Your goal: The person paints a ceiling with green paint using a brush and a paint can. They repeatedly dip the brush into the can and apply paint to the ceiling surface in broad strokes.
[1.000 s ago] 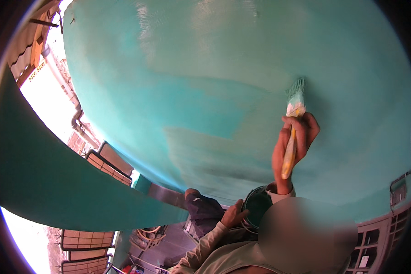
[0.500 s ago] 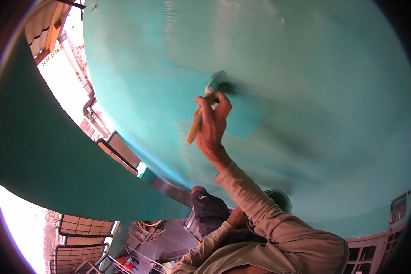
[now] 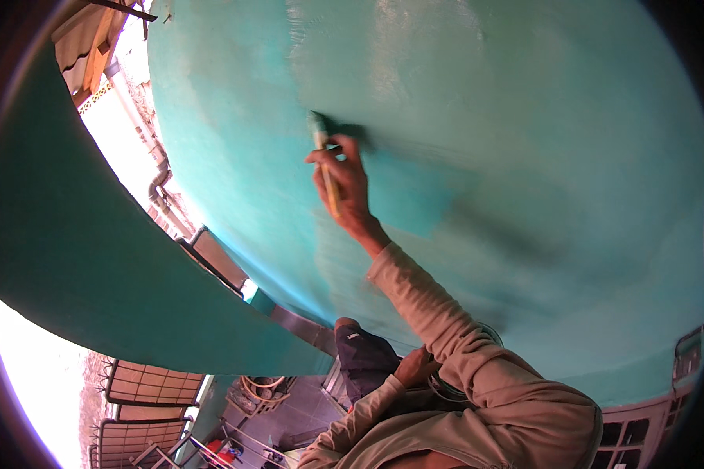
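Note:
My right hand [image 3: 347,186] is raised to a teal-green wall [image 3: 540,148], its fingers closed round a paintbrush [image 3: 319,134] with a wooden handle. The bristles point up and touch or nearly touch the wall beside a brighter teal patch. Lower down, in front of my body, my left hand [image 3: 416,366] is at the side of a paint bucket [image 3: 447,391] and appears to grip it. My right sleeve covers most of the bucket and the left fingertips.
A dark green ledge or low wall [image 3: 117,258] curves along the left. Below it are a tiled floor [image 3: 301,402], a rack with coiled things [image 3: 262,391] and metal rails [image 3: 246,447]. A window frame [image 3: 630,434] stands at the lower right. Pipes [image 3: 158,168] run outside at the left.
My right hand has moved the brush left and slightly up across the wall, and the brush now stands more upright. My left hand stays low by the bucket.

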Action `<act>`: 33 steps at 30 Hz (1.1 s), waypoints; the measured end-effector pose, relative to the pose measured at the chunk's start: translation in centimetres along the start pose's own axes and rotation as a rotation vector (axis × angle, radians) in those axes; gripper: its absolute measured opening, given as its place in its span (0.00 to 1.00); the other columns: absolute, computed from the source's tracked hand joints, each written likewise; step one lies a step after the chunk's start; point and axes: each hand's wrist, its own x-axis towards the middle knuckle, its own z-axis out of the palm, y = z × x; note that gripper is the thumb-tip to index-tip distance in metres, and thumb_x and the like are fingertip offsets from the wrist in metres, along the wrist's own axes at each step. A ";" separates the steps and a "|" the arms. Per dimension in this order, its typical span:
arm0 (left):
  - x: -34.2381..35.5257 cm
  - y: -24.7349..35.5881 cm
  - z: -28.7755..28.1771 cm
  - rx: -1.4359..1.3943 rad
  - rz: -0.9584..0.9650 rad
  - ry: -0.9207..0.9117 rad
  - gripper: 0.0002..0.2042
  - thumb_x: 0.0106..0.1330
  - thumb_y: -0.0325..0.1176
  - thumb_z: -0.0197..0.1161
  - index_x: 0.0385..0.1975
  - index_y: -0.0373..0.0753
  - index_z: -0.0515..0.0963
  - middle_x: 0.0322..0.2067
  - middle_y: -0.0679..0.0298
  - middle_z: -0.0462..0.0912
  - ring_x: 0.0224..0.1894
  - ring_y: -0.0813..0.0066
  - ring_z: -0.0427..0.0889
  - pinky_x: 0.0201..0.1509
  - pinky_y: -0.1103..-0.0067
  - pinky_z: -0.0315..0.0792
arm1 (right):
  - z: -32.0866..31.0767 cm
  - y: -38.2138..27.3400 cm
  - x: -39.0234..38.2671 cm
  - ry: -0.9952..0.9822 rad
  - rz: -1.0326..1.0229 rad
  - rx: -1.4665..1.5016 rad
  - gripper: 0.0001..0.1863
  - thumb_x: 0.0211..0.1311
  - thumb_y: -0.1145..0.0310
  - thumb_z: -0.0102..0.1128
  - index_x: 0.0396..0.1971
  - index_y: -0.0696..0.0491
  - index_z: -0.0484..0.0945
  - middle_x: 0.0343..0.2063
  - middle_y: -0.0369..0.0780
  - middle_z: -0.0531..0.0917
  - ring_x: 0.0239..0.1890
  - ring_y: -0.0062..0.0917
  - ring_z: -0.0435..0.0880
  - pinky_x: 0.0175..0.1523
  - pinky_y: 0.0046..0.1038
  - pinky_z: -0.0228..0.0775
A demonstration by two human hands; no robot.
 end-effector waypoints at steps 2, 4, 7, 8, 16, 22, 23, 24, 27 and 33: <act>0.1 0.2 0.2 -0.048 0.042 0.040 0.19 0.64 0.45 0.64 0.48 0.38 0.78 0.39 0.45 0.84 0.42 0.38 0.81 0.42 0.56 0.74 | -0.7 0.8 -0.4 0.044 -0.016 -0.161 0.13 0.56 0.84 0.60 0.38 0.50 0.81 0.45 0.40 0.72 0.40 0.29 0.79 0.39 0.32 0.74; 0.2 0.9 0.2 -0.060 0.145 0.089 0.20 0.63 0.45 0.64 0.50 0.38 0.77 0.39 0.43 0.83 0.43 0.38 0.81 0.42 0.57 0.74 | -0.7 0.5 -2.0 0.092 -0.021 -0.221 0.15 0.52 0.83 0.63 0.38 0.48 0.81 0.48 0.40 0.72 0.42 0.28 0.78 0.36 0.30 0.77; -0.5 1.3 -0.1 -0.103 0.063 0.029 0.23 0.64 0.45 0.63 0.52 0.36 0.73 0.38 0.40 0.82 0.43 0.37 0.80 0.43 0.56 0.74 | 0.1 -0.7 -1.7 0.150 -0.105 -0.189 0.13 0.55 0.85 0.60 0.36 0.51 0.81 0.47 0.40 0.73 0.39 0.27 0.79 0.38 0.29 0.74; -0.3 1.9 -0.5 -0.096 0.022 -0.003 0.24 0.64 0.45 0.63 0.53 0.36 0.72 0.38 0.39 0.82 0.43 0.36 0.80 0.43 0.55 0.73 | 0.2 0.0 -0.9 0.079 -0.124 -0.118 0.13 0.55 0.85 0.60 0.36 0.51 0.82 0.46 0.41 0.73 0.38 0.26 0.79 0.37 0.28 0.74; 0.0 0.8 -0.6 -0.110 -0.045 -0.098 0.29 0.65 0.45 0.62 0.61 0.36 0.65 0.42 0.37 0.81 0.47 0.35 0.79 0.46 0.54 0.72 | -0.6 2.5 -1.4 0.072 -0.062 -0.173 0.14 0.53 0.81 0.63 0.38 0.47 0.81 0.46 0.38 0.75 0.38 0.28 0.80 0.38 0.31 0.76; 0.1 2.0 -0.9 -0.088 -0.112 -0.082 0.31 0.64 0.43 0.62 0.64 0.36 0.62 0.44 0.37 0.81 0.47 0.34 0.79 0.48 0.54 0.73 | -4.5 2.0 -3.1 0.105 -0.053 -0.129 0.15 0.57 0.88 0.57 0.39 0.53 0.80 0.48 0.40 0.74 0.37 0.25 0.83 0.38 0.28 0.76; 0.2 1.6 -0.7 -0.093 -0.083 -0.067 0.31 0.64 0.43 0.62 0.65 0.36 0.62 0.44 0.37 0.81 0.47 0.34 0.79 0.48 0.54 0.73 | -5.0 2.0 -3.2 0.117 -0.052 -0.125 0.15 0.57 0.86 0.58 0.40 0.51 0.80 0.48 0.39 0.75 0.37 0.25 0.83 0.37 0.28 0.76; 0.2 1.2 -0.5 -0.080 -0.076 -0.070 0.31 0.64 0.43 0.62 0.64 0.36 0.62 0.44 0.37 0.81 0.47 0.34 0.79 0.48 0.54 0.73 | -5.4 1.9 -3.4 0.130 -0.052 -0.121 0.15 0.57 0.84 0.60 0.40 0.49 0.81 0.48 0.39 0.75 0.38 0.25 0.82 0.37 0.28 0.77; 0.2 1.2 -0.6 -0.048 -0.066 -0.077 0.30 0.64 0.43 0.62 0.62 0.35 0.63 0.43 0.37 0.81 0.46 0.34 0.79 0.48 0.54 0.72 | -7.1 1.3 -4.2 0.159 -0.051 -0.145 0.15 0.56 0.86 0.59 0.40 0.51 0.81 0.48 0.40 0.75 0.38 0.27 0.82 0.38 0.29 0.77; 0.4 1.7 -0.5 -0.019 -0.125 -0.056 0.24 0.64 0.45 0.63 0.51 0.34 0.66 0.37 0.36 0.80 0.43 0.33 0.79 0.45 0.54 0.71 | -11.3 0.2 -5.6 0.200 -0.040 -0.233 0.17 0.53 0.88 0.59 0.38 0.51 0.82 0.48 0.40 0.74 0.43 0.30 0.81 0.43 0.31 0.76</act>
